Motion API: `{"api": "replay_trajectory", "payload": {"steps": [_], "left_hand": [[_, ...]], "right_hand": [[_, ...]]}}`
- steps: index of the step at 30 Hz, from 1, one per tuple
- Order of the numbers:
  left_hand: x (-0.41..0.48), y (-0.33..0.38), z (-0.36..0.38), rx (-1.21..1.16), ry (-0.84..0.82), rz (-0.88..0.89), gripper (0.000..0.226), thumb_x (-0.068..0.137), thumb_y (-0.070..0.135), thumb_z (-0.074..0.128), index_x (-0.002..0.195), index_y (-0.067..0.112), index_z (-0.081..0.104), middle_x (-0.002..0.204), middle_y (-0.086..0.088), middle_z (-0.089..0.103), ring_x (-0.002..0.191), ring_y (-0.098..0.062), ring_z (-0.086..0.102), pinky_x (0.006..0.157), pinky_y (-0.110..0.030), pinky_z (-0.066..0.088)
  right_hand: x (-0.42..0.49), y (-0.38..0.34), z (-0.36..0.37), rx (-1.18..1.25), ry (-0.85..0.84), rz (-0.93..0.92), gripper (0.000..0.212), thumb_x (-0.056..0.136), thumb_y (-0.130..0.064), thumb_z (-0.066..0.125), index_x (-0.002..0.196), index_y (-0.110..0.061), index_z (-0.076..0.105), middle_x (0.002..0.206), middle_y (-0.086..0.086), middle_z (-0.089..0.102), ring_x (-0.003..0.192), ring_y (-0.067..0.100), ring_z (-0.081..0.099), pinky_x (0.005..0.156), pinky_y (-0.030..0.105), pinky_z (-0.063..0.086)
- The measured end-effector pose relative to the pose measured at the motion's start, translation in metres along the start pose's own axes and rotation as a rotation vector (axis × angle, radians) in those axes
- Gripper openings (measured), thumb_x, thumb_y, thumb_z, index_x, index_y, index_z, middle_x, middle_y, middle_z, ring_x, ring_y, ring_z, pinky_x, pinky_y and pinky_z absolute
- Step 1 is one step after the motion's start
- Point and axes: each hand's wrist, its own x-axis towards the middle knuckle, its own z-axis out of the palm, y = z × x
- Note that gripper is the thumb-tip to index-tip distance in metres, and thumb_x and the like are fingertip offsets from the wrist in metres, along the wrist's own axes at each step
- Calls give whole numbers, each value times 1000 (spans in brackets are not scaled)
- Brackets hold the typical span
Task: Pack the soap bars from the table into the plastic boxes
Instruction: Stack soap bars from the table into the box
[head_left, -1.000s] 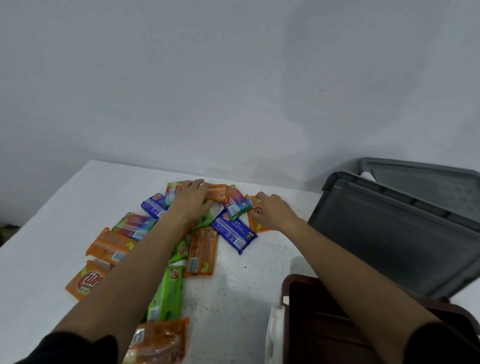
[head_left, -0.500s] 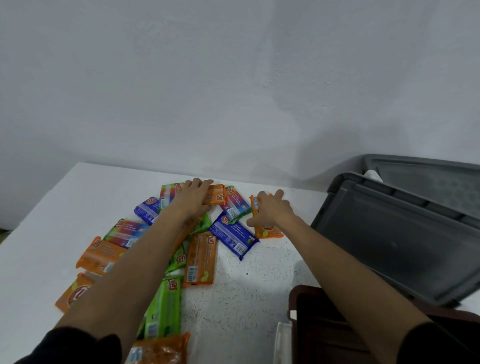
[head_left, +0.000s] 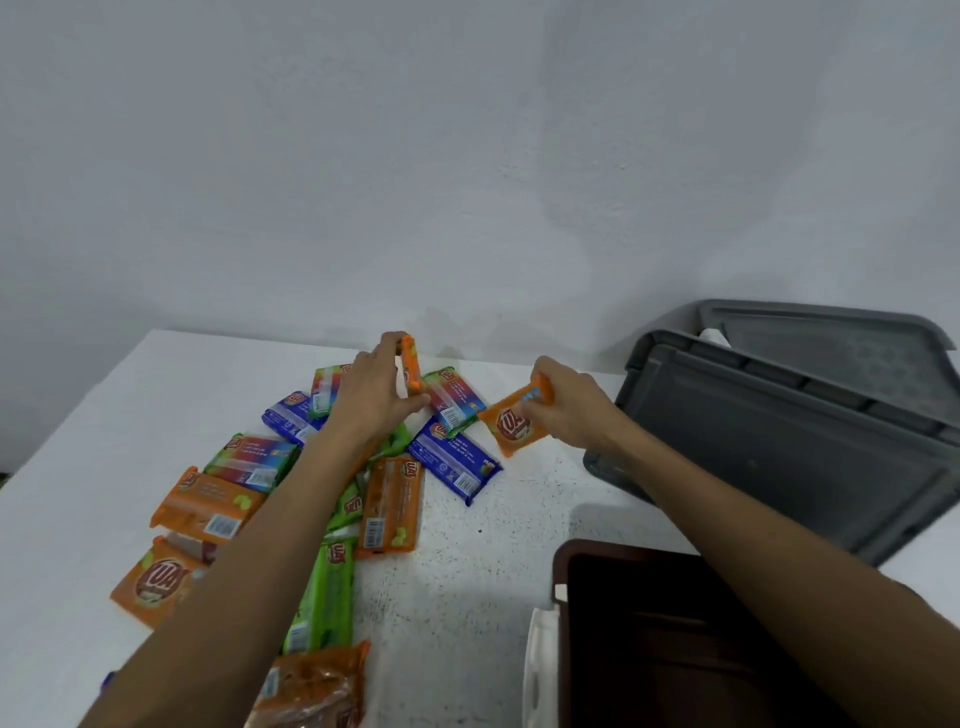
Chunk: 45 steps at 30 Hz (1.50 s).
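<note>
Soap bars (head_left: 389, 499) in orange, green, blue and rainbow-striped wrappers lie scattered and overlapping on the white table (head_left: 483, 561), centre-left of the frame.

Left hand (head_left: 371, 400), upper centre: fingers and thumb clamped on an orange bar (head_left: 410, 364), held on edge above the far end of the pile.

Right hand (head_left: 574, 410), just to the right: pinches a second orange bar (head_left: 511, 428) by its upper end. It hangs tilted, logo side showing. Whether its lower corner touches the table, cannot tell.

Hands apart, one bar each.

Grey plastic box (head_left: 779, 447) at the right of the frame, its long side wall toward the camera. Another grey piece (head_left: 831, 343) sits behind it; lid or second box, cannot tell.

Brown box (head_left: 649, 639) at lower right, open on top, dark inside, partly behind the right forearm. A white object (head_left: 540, 670) sits against its left edge; too cropped to identify.

Pale wall (head_left: 467, 156) fills the upper frame.
</note>
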Motion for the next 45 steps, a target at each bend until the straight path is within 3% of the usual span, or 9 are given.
{"api": "replay_trajectory", "payload": {"steps": [4, 8, 11, 14, 24, 27, 30, 37, 45], "left_hand": [[-26, 25, -12, -198, -9, -11, 86, 72, 26, 83, 135, 35, 25, 128, 0, 55, 87, -11, 62, 81, -42, 56], [-57, 51, -21, -427, 20, -32, 76, 73, 23, 83, 125, 39, 30, 115, 10, 55, 88, -3, 62, 69, -23, 54], [-77, 67, -24, -655, 12, -99, 62, 80, 12, 76, 118, 38, 35, 107, 2, 64, 89, -11, 69, 69, -27, 58], [-97, 85, -23, -876, 10, -153, 54, 83, 4, 71, 117, 35, 41, 105, -6, 67, 96, -21, 69, 74, -35, 60], [-159, 134, -11, -1129, 24, -140, 42, 84, 0, 68, 121, 15, 57, 115, -11, 64, 100, -25, 69, 71, -33, 60], [-175, 140, 0, -1149, 25, -113, 43, 83, 1, 68, 122, 15, 57, 118, -13, 64, 103, -28, 67, 82, -42, 58], [-190, 143, 13, -1128, 16, -113, 46, 83, 3, 69, 124, 19, 56, 113, -11, 68, 104, -24, 66, 89, -38, 54], [-210, 139, 35, -1096, -39, -129, 50, 86, 0, 66, 127, 25, 52, 118, -6, 66, 108, -21, 64, 85, -30, 54], [-217, 140, 35, -1039, -62, -106, 51, 87, 1, 65, 130, 25, 48, 119, -2, 63, 105, -15, 64, 81, -28, 56]], "right_hand": [[-35, 2, -17, 312, 65, -16, 20, 94, -26, 61, 112, -24, 52, 113, -1, 57, 96, 20, 65, 61, 25, 60], [-79, 11, -35, 499, 107, -81, 14, 94, -20, 62, 108, -24, 60, 112, 5, 61, 93, 22, 70, 61, 32, 61], [-111, 20, -48, 553, 151, -105, 16, 94, -17, 62, 107, -25, 64, 109, 8, 65, 90, 22, 72, 64, 40, 62], [-142, 30, -61, 601, 207, -129, 16, 94, -13, 61, 107, -19, 67, 107, 10, 67, 89, 22, 73, 65, 38, 61], [-228, 60, -75, 686, 116, -164, 37, 86, -9, 68, 121, -21, 63, 109, 10, 71, 100, 23, 70, 79, 34, 58], [-243, 64, -69, 643, 61, -142, 39, 87, -7, 67, 122, -23, 61, 110, 8, 70, 101, 22, 70, 76, 39, 60], [-252, 69, -59, 631, -7, -120, 39, 87, -6, 67, 122, -22, 61, 112, 7, 68, 102, 22, 69, 73, 38, 60], [-253, 87, -16, 584, -128, -81, 40, 90, -2, 64, 124, -21, 57, 119, 6, 64, 110, 19, 65, 81, 39, 59], [-235, 111, 25, 361, -34, 81, 26, 92, -13, 63, 116, -24, 63, 120, 4, 64, 102, 14, 68, 81, 31, 60]]}}
